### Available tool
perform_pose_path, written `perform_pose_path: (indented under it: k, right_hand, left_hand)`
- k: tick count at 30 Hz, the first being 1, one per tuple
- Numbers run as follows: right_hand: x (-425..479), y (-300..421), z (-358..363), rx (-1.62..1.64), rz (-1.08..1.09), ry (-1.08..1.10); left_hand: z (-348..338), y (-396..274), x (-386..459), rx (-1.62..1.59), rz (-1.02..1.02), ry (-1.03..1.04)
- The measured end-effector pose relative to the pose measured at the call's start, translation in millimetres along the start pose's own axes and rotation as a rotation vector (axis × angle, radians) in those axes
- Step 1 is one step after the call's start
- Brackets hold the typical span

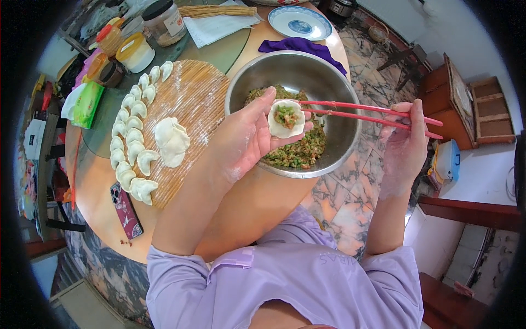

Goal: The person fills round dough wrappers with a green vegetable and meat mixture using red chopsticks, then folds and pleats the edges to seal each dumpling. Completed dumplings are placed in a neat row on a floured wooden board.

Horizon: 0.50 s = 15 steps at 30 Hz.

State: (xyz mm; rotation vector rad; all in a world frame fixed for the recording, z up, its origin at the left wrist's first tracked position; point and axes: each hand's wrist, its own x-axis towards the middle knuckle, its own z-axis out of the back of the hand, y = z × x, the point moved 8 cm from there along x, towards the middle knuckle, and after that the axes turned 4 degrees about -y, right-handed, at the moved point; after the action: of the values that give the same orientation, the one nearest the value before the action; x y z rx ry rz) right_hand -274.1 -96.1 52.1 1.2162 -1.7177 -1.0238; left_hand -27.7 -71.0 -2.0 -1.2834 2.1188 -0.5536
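Note:
On my floured left hand [254, 131] lies a round dumpling wrapper [294, 129] with a mound of chopped filling [286, 116] at its middle. My right hand [404, 140] grips a pair of red chopsticks [353, 112], their tips at the wrapper's upper edge. Both are over a steel mixing bowl [349, 156] that holds more green and brown filling [302, 154]. Left of the bowl, a floured round board of thin stalks [197, 90] bears curved rows of folded dumplings [134, 135] and a pile of overlapping flat wrappers [171, 142].
A patterned phone [125, 211] lies near the round table's [246, 205] front edge. Behind the bowl are a purple cloth [304, 44] and a blue-and-white plate [300, 22]. Lidded jars [164, 24], a yellow-rimmed tub [135, 53] and a green tissue pack [88, 105] stand at the back left.

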Motion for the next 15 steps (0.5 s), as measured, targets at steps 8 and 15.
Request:
perform_pose_path:
  k: [8,15]
  right_hand:
    - [-10,-31,-14,0.019,-0.117,0.058]
    - [-8,-26,-11,0.077,-0.107,0.018]
  left_hand:
    - [-6,4,-3,0.028,-0.030,-0.044]
    - [0,1,-4,0.029,-0.051,-0.095]
